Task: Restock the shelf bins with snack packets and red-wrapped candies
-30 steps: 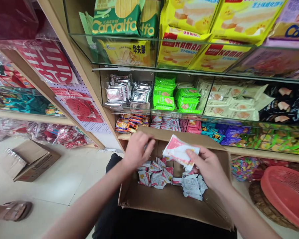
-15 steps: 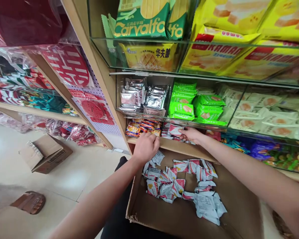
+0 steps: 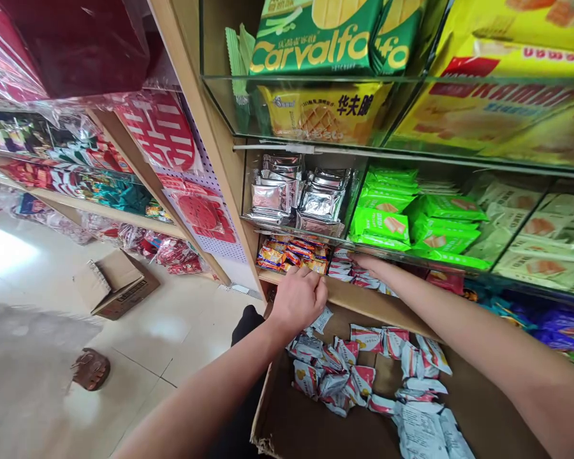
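Note:
An open cardboard box [image 3: 310, 427] sits in front of me. On its bottom lie several small red-and-white snack packets [image 3: 351, 376]. My left hand [image 3: 299, 298] is closed in a fist over the corner of the box's far flap [image 3: 363, 303]. My right hand [image 3: 366, 262] reaches into the low shelf compartment, onto a row of similar pink-and-white packets [image 3: 339, 268]. Its fingers are mostly hidden under the glass shelf edge, so what they hold does not show.
Orange packets [image 3: 289, 254] lie left of the pink ones. Silver packs [image 3: 296, 197] and green packs [image 3: 402, 213] fill the glass shelf above. A small cardboard box [image 3: 117, 284] stands on the tiled floor at left, near another person's sandalled foot [image 3: 90, 368].
My right hand carried a pink-and-white packet from above the box into the low shelf and has pushed further in. My left hand stays on the box flap. The view has shifted left.

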### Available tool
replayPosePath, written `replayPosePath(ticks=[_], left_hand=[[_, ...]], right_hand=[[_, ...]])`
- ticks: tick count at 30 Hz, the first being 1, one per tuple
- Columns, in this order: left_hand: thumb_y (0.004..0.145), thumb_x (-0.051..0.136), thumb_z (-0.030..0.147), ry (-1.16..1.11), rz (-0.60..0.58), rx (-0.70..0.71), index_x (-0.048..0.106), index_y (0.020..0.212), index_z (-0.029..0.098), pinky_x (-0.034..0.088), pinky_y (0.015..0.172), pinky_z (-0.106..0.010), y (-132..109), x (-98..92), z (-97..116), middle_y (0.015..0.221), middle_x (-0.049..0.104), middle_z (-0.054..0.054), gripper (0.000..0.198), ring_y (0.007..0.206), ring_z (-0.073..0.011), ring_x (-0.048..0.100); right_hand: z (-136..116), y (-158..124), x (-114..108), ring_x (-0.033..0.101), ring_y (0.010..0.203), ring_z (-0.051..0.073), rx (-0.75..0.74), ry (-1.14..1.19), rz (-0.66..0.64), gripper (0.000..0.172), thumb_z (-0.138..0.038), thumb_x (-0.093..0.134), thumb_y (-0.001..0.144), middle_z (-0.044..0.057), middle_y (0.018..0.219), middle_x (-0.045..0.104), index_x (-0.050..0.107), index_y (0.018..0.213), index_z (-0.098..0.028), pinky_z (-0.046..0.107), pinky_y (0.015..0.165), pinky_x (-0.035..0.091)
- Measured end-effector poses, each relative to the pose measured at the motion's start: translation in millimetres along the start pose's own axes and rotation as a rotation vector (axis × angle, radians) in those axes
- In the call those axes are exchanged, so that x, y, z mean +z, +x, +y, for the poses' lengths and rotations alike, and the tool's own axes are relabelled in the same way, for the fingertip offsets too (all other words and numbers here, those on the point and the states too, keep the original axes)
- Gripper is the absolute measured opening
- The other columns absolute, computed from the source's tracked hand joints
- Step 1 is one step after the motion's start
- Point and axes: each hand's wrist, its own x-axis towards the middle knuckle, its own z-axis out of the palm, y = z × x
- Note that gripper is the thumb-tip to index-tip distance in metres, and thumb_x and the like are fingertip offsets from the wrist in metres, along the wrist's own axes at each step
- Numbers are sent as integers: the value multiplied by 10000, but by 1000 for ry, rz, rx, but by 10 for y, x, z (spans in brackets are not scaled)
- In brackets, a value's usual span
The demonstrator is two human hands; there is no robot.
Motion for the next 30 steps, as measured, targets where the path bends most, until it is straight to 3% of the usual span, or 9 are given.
replayPosePath(ticks=[7,13,19,21,23,25,27,29,30], left_hand=[[847,308,236,36,-11,-2,527,654,173,341,703,-303,0,6,5,675,576,-39,298,692,-161,512],[841,317,237,7,-1,-13,548,664,166,347,708,-314,-5,14,2,677,579,-55,300,692,-171,514],[840,317,245,30,-11,-4,549,650,167,346,718,-315,-7,14,-25,671,578,-54,309,694,-171,517],[843,312,247,40,-13,0,545,652,170,346,709,-310,-8,12,-29,674,578,-49,311,690,-166,517],[848,305,250,49,-13,4,538,653,173,345,697,-305,-7,12,-27,681,580,-45,313,689,-164,517],[851,300,254,57,-8,5,529,650,175,343,692,-305,-2,13,-22,686,580,-44,314,690,-165,516],[851,298,253,68,-2,6,519,646,177,343,692,-306,5,12,-17,685,578,-44,311,692,-167,514],[850,298,249,76,1,15,512,644,179,344,695,-307,10,7,-16,683,576,-43,306,695,-170,512],[849,298,247,79,1,21,510,643,180,345,696,-306,12,3,-16,683,576,-42,303,697,-171,512]], right_hand=[[26,29,-88,523,525,128,128,-10,-78,212,-325,649,638,43,600,605,575,688,-133,268,523,440],[-51,-70,-124,477,468,101,173,-102,-152,142,-202,649,627,9,493,549,548,567,-122,241,499,407],[-201,-304,-277,558,697,174,110,-222,-119,136,-230,678,581,49,692,626,599,657,-149,297,643,427],[-287,-568,-407,567,786,212,-12,-310,-143,186,-256,705,544,57,770,638,626,685,-164,321,721,416],[-348,-999,-532,569,834,240,-249,-434,-157,233,-306,683,578,66,846,638,646,767,-175,352,780,401],[-316,-1548,-590,548,905,237,-503,-485,-51,244,-319,591,687,73,936,618,625,894,-194,377,838,377],[-133,-2086,-530,520,952,216,-693,-461,19,241,-263,489,771,69,981,599,587,986,-215,381,877,355],[200,-2463,-339,504,968,198,-798,-451,-140,240,-216,460,781,44,981,595,583,984,-255,364,884,359],[399,-2562,-204,493,990,196,-765,-475,-231,256,-206,438,788,38,1008,585,579,993,-268,363,891,357]])
